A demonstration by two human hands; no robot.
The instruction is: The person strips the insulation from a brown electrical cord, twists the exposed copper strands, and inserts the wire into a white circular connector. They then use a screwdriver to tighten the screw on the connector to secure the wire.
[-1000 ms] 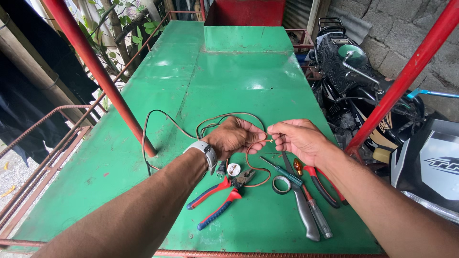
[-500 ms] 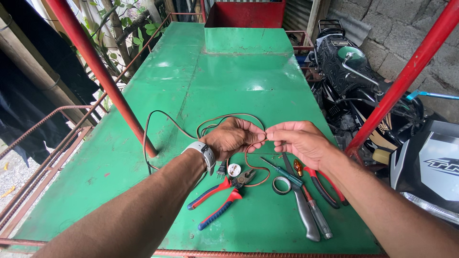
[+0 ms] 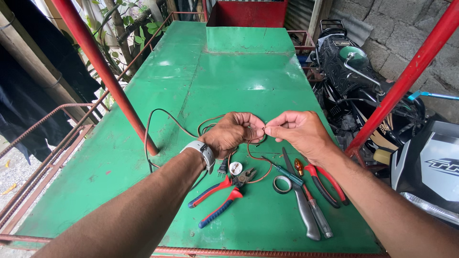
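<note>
My left hand (image 3: 236, 133) is closed around a thin brown wire (image 3: 165, 114) that loops across the green metal table (image 3: 143, 157). My right hand (image 3: 299, 131) pinches the wire's end with thumb and fingertips, right against the left hand's fingers. Both hands hover above the table's middle. A watch sits on my left wrist. Just below the hands lie red-and-blue pliers (image 3: 220, 197), a small black plug (image 3: 222, 167) and a white round part (image 3: 235, 167).
A roll of black tape (image 3: 282, 184), a grey-handled knife (image 3: 306, 215), a screwdriver (image 3: 313, 205) and red-handled cutters (image 3: 325, 184) lie right of the pliers. Red posts (image 3: 105, 76) rise at the left and right. A motorcycle (image 3: 354, 81) stands beyond the right edge.
Both hands stay together on the wire; the fingers shift only slightly at the wire's end. The tools have not moved.
</note>
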